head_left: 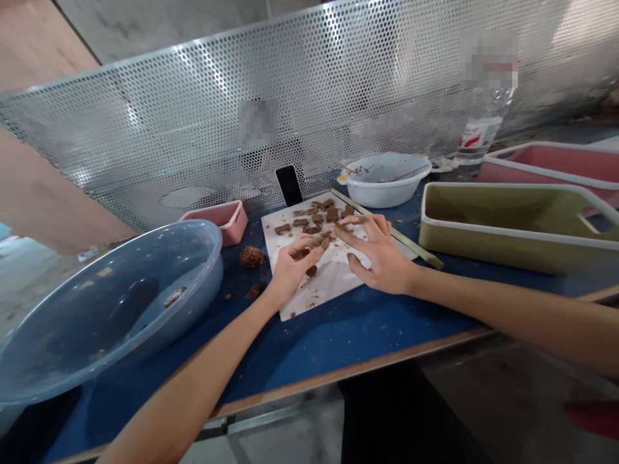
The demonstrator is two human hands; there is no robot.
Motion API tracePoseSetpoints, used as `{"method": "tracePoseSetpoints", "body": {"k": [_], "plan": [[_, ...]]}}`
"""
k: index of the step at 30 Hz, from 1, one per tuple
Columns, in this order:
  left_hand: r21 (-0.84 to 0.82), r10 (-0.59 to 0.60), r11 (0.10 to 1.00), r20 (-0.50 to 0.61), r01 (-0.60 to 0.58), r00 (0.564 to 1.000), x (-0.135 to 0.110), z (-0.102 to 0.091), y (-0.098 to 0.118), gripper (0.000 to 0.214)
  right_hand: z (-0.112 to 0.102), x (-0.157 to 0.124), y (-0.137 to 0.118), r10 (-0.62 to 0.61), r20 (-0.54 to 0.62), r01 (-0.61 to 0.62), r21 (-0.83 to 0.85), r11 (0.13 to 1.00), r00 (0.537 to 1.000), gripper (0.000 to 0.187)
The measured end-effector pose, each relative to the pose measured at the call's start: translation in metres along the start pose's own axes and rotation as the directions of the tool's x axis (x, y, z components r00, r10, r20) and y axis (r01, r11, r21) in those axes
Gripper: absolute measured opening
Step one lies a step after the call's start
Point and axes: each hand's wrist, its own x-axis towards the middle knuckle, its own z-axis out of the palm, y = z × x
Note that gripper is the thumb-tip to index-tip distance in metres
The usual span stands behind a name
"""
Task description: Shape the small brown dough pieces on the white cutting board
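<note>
A white board [333, 283] lies on the blue table, with several small, flat, brown clay-like pieces [300, 223] spread over its far half. My left hand [293, 267] is closed, thumb and fingers pinching a brown clay-like piece [325, 242] above the board. Fingers apart, my right hand [380, 254] hovers over the board; its index fingertip comes close to that piece, and whether they touch I cannot tell. Brown smears mark the fingertips. Below my left fingers a darker brown lump [311, 271] is partly hidden.
Left of the board lie a brown lump [252, 256], a blue basin [207, 290] and a pink box [235, 223]. A phone [289, 185] leans against the perforated metal screen [203, 142]. Rightward are a greenish stick [416, 248], white basin [387, 192], olive bin [493, 235] and plastic bottle [480, 132].
</note>
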Motion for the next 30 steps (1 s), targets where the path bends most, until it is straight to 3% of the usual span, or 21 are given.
{"method": "tracePoseSetpoints", "body": {"k": [3,8,13,22,26,30], "plan": [[-0.009,0.004,1.0,0.022,-0.004,1.0,0.0,-0.002,-0.003,0.04,0.0,0.0,0.001,-0.099,0.019,0.098,0.037,0.994,0.995,0.082],[0.01,0.024,1.0,-0.001,-0.024,1.0,0.002,-0.004,-0.005,0.039,0.002,0.0,0.003,0.043,0.006,-0.043,-0.009,0.999,0.999,0.078],[-0.012,0.015,1.0,0.034,-0.015,0.999,0.001,-0.004,-0.003,0.035,-0.001,-0.002,0.001,-0.128,0.054,0.126,0.047,0.991,0.99,0.088],[-0.019,-0.06,0.998,0.065,0.061,0.996,-0.002,0.001,0.005,0.041,-0.005,-0.001,-0.002,-0.002,0.011,0.002,0.004,1.0,1.0,0.05],[-0.03,-0.066,0.997,0.066,0.068,0.996,-0.002,0.001,0.004,0.041,-0.005,-0.001,0.0,-0.016,-0.002,0.016,0.045,0.999,1.0,0.058],[-0.107,-0.031,0.994,0.036,0.035,0.999,0.0,0.0,-0.003,0.036,-0.005,-0.001,0.001,-0.117,-0.01,0.117,0.056,0.991,0.993,0.068]]}}
